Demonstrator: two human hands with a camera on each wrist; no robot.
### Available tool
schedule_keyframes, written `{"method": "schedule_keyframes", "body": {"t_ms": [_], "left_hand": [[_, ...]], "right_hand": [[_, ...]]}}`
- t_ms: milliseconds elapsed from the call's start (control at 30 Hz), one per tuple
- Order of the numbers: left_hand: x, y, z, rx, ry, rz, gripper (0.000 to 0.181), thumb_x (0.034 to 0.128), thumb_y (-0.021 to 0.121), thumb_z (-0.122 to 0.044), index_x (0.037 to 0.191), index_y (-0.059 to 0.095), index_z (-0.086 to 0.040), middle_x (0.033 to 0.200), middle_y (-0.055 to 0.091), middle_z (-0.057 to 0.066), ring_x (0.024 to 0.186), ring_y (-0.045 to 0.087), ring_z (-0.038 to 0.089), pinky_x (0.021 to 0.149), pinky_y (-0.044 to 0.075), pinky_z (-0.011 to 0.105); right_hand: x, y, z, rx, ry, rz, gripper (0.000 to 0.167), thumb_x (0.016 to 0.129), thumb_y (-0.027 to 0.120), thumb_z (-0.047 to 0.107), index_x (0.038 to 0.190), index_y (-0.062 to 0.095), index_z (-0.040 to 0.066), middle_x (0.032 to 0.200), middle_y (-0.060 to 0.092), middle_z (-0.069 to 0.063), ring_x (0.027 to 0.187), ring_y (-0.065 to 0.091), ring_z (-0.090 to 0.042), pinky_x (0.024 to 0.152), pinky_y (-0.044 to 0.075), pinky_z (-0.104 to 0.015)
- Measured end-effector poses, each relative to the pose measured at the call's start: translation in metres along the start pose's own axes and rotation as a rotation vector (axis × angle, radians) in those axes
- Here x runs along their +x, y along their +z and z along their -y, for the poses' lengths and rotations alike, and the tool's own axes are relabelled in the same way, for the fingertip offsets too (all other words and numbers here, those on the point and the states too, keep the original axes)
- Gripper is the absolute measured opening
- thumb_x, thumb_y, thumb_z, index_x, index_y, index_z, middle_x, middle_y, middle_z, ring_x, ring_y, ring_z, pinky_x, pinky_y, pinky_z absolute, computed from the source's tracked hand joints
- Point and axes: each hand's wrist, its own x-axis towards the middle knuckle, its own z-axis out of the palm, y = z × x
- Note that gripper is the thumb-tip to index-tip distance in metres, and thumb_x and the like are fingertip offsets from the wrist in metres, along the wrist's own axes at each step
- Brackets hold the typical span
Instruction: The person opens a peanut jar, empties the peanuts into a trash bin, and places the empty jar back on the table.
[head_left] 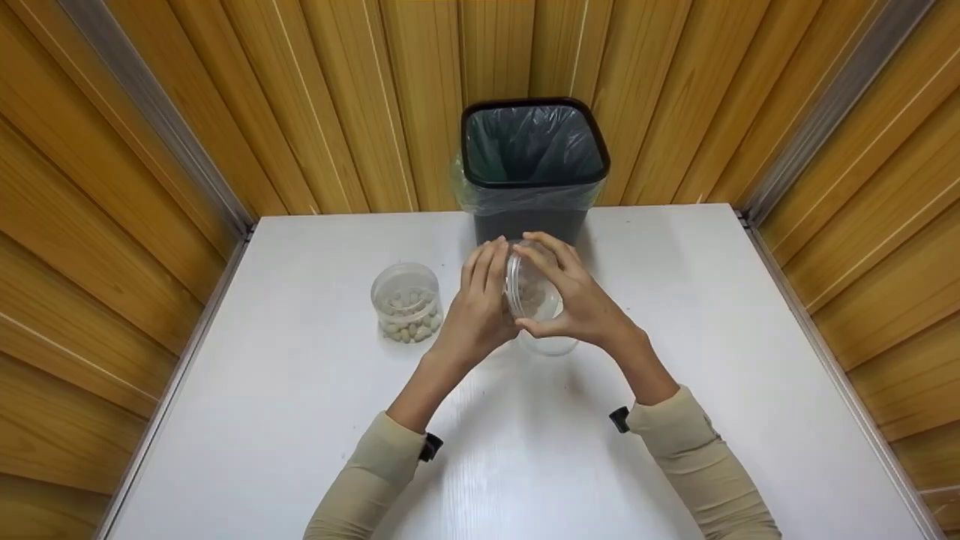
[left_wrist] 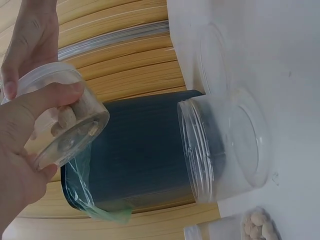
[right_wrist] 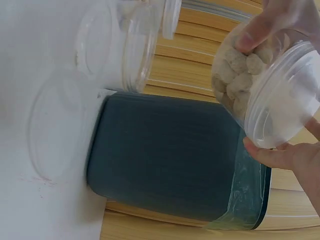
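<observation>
Both hands hold a clear round jar [head_left: 513, 289] tilted on its side above the table. The left hand [head_left: 478, 304] grips its body, thumb pressed along the wall in the left wrist view, with pale nut-like pieces [left_wrist: 66, 117] inside. The right hand [head_left: 581, 300] spans the clear lid [right_wrist: 285, 100], fingers and thumb curled at its rim. Below the hands, a clear jar [left_wrist: 220, 145] with no contents visible stands on the table, mostly hidden in the head view. A thin clear disc [head_left: 551, 347] lies flat beside it.
Left of the hands stands another clear jar [head_left: 409, 319], partly filled with pale pieces. A dark bin [head_left: 529, 217] with a green-tinted liner stands behind the hands, near the wood-look wall [head_left: 337, 105]. The white table [head_left: 285, 420] spreads beneath.
</observation>
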Motion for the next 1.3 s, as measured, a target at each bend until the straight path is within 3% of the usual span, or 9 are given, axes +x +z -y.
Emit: {"method": "schedule_keyframes", "body": {"t_ms": [233, 433, 533, 667, 833, 967, 1100, 1200, 1300], "left_hand": [[-0.003, -0.01, 0.006, -0.066, 0.013, 0.051, 0.116, 0.0705, 0.093, -0.013, 0.158, 0.019, 0.001, 0.165, 0.021, 0.02, 0.153, 0.018, 0.038, 0.11, 0.046, 0.037], [0.0, -0.009, 0.004, 0.025, 0.027, 0.05, 0.134, 0.0599, 0.101, -0.024, 0.159, 0.013, -0.001, 0.165, 0.019, 0.017, 0.153, 0.016, 0.039, 0.106, 0.05, 0.036], [-0.002, -0.006, 0.003, 0.057, 0.039, 0.014, 0.134, 0.0559, 0.102, -0.028, 0.157, 0.018, 0.0, 0.163, 0.025, 0.018, 0.15, 0.022, 0.039, 0.104, 0.051, 0.036], [-0.004, -0.004, 0.005, 0.099, 0.049, -0.049, 0.125, 0.0578, 0.1, -0.023, 0.154, 0.025, 0.002, 0.16, 0.031, 0.019, 0.148, 0.03, 0.038, 0.105, 0.051, 0.034], [-0.007, -0.001, 0.009, 0.16, 0.081, -0.094, 0.12, 0.0598, 0.097, -0.02, 0.153, 0.025, 0.003, 0.159, 0.031, 0.022, 0.146, 0.031, 0.04, 0.109, 0.047, 0.034], [-0.01, 0.003, 0.009, 0.203, 0.122, -0.14, 0.102, 0.07, 0.087, -0.013, 0.151, 0.027, 0.005, 0.157, 0.034, 0.023, 0.144, 0.035, 0.04, 0.114, 0.041, 0.034], [-0.009, 0.005, 0.01, 0.227, 0.128, -0.195, 0.083, 0.077, 0.074, -0.004, 0.148, 0.033, 0.007, 0.153, 0.04, 0.023, 0.14, 0.042, 0.041, 0.117, 0.038, 0.036], [-0.011, 0.005, 0.012, 0.179, 0.09, -0.163, 0.095, 0.0727, 0.085, -0.013, 0.149, 0.032, 0.006, 0.152, 0.041, 0.023, 0.14, 0.041, 0.04, 0.116, 0.04, 0.037], [-0.014, 0.003, 0.014, 0.1, 0.042, -0.116, 0.115, 0.0605, 0.097, -0.023, 0.151, 0.031, 0.005, 0.152, 0.042, 0.022, 0.142, 0.04, 0.037, 0.114, 0.043, 0.037]], "right_hand": [[0.008, 0.004, 0.007, 0.138, 0.223, -0.086, 0.089, 0.074, 0.091, 0.031, 0.151, 0.048, 0.017, 0.155, 0.04, -0.01, 0.143, 0.039, -0.024, 0.106, 0.047, -0.052], [0.014, 0.0, 0.016, 0.252, 0.355, -0.108, 0.086, 0.075, 0.091, 0.024, 0.15, 0.051, 0.018, 0.153, 0.042, -0.008, 0.139, 0.042, -0.027, 0.088, 0.057, -0.055], [0.014, 0.001, 0.02, 0.251, 0.412, -0.078, 0.085, 0.077, 0.09, 0.025, 0.152, 0.049, 0.019, 0.154, 0.04, -0.008, 0.141, 0.04, -0.027, 0.092, 0.056, -0.055], [0.016, 0.002, 0.024, 0.251, 0.482, 0.012, 0.093, 0.082, 0.085, 0.033, 0.159, 0.035, 0.017, 0.162, 0.029, -0.012, 0.148, 0.031, -0.031, 0.109, 0.043, -0.058], [0.017, -0.001, 0.024, 0.318, 0.584, 0.098, 0.106, 0.083, 0.083, 0.037, 0.164, 0.016, 0.019, 0.162, 0.022, -0.02, 0.144, 0.034, -0.039, 0.108, 0.043, -0.059], [0.018, -0.003, 0.022, 0.292, 0.571, 0.148, 0.109, 0.08, 0.086, 0.037, 0.164, 0.018, 0.021, 0.158, 0.024, -0.021, 0.142, 0.034, -0.04, 0.11, 0.04, -0.061], [0.019, 0.001, 0.023, 0.246, 0.517, 0.117, 0.107, 0.074, 0.09, 0.032, 0.161, 0.029, 0.017, 0.153, 0.03, -0.018, 0.138, 0.038, -0.037, 0.109, 0.042, -0.058], [0.019, 0.005, 0.024, 0.177, 0.427, 0.109, 0.108, 0.068, 0.093, 0.025, 0.158, 0.034, 0.015, 0.15, 0.032, -0.018, 0.136, 0.04, -0.035, 0.106, 0.046, -0.055], [0.019, 0.007, 0.024, 0.095, 0.312, 0.142, 0.11, 0.064, 0.095, 0.023, 0.157, 0.036, 0.015, 0.152, 0.029, -0.021, 0.139, 0.036, -0.037, 0.105, 0.047, -0.056]]}}
